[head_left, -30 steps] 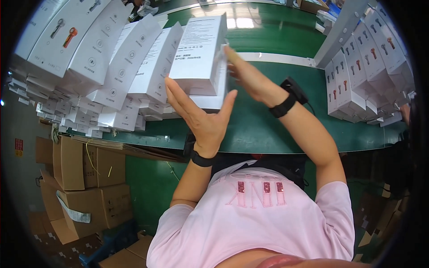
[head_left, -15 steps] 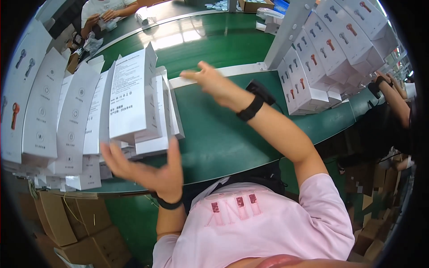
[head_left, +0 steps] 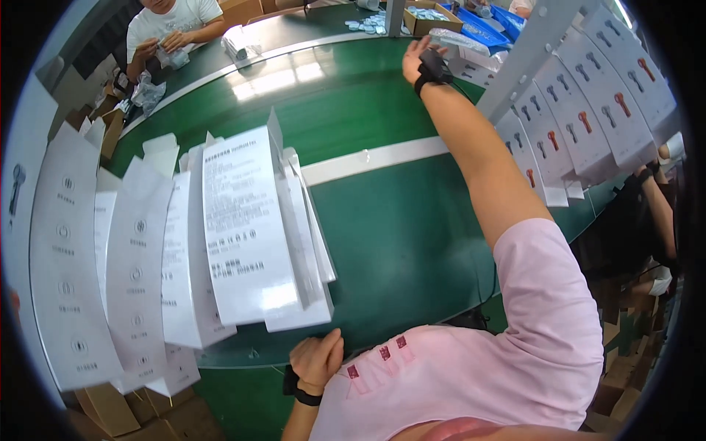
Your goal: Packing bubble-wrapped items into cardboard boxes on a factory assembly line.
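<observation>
My right hand [head_left: 416,62] is stretched far across the green belt, its fingers apart. It is beside a clear plastic-wrapped item [head_left: 457,41] and a white box [head_left: 471,71] lying at the belt's far side; contact is hard to make out. My left hand [head_left: 318,358] is held low by the near table edge with its fingers curled in, and nothing shows in it. Just beyond it stands a white printed carton [head_left: 246,220], tilted among several similar cartons [head_left: 136,272] on the left.
White boxes with pictures of small fans [head_left: 581,110] are stacked at right behind a grey metal post [head_left: 533,59]. A white rail [head_left: 382,160] separates the green belt [head_left: 338,95] from the near table [head_left: 397,235]. Across the belt a person [head_left: 173,37] handles a plastic-wrapped item.
My right hand has moved from above the rail to the belt's far side. My left hand has drawn back from the cartons and curled up. The view has shifted.
</observation>
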`<state>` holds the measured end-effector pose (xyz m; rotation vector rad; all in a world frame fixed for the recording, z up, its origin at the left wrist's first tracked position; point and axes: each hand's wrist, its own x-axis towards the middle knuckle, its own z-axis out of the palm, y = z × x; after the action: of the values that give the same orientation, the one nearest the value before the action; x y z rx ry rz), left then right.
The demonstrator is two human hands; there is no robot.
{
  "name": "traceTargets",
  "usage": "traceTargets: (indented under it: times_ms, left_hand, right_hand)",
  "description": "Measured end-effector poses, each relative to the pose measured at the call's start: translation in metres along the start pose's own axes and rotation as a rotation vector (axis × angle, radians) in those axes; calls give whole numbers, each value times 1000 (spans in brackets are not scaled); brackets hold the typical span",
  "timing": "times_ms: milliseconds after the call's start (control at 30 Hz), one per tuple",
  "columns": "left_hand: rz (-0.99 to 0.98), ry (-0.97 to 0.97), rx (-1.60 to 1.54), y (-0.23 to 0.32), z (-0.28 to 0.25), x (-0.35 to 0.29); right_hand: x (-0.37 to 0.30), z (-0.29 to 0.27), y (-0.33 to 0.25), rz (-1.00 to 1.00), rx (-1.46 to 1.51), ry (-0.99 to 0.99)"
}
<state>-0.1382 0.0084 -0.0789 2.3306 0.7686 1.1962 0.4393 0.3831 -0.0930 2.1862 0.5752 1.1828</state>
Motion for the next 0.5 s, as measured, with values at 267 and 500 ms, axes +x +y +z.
traceTargets:
  times_ms: [267,500]
  left_hand:
    - [-197,56,45,1,1,-10]
    - [-171,237,11,1,14,-1]
  right_hand:
    - [31,17,52,-409,275,109]
    - [-2,-221,186,-775,508,443]
